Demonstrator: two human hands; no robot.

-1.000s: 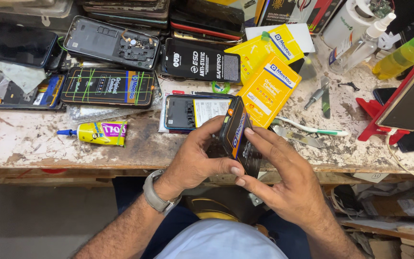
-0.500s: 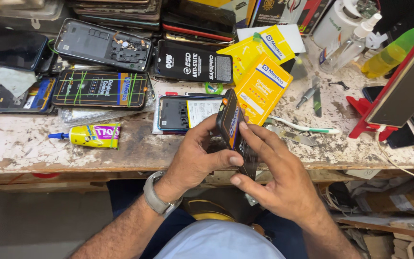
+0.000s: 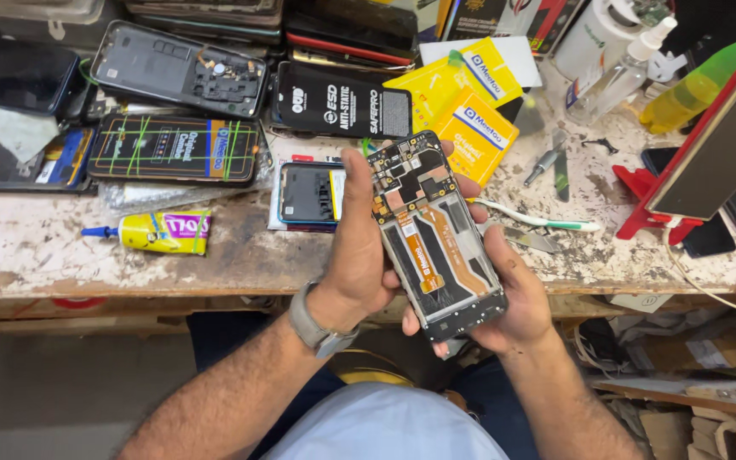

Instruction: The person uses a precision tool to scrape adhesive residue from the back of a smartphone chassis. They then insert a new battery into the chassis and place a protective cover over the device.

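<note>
1. The opened phone now lies flat-faced toward the camera, its circuit board and orange ribbon cable fully in view; half a second ago it was edge-on, held nearly upright between the hands. The turn exposes the inner side, which I judge suits inspecting or working on the parts.
2. The left hand wraps the phone's left edge, thumb up near the top corner, fingers curled behind and pressed to the frame. A grey watch sits on that wrist.
3. The right hand cradles the phone's lower right corner from below, fingers closed under it, palm against the frame.
4. The phone is held above the near edge of the table, not touching it.
5. Beyond the phone, a second phone lies screen-up; farther left of the held phone lies a yellow glue tube.
6. Up and right of the phone lie yellow packets and a toothbrush.
7. Containers: a clear spray bottle and a green bottle stand far right of the phone; their fill cannot be told.
</note>
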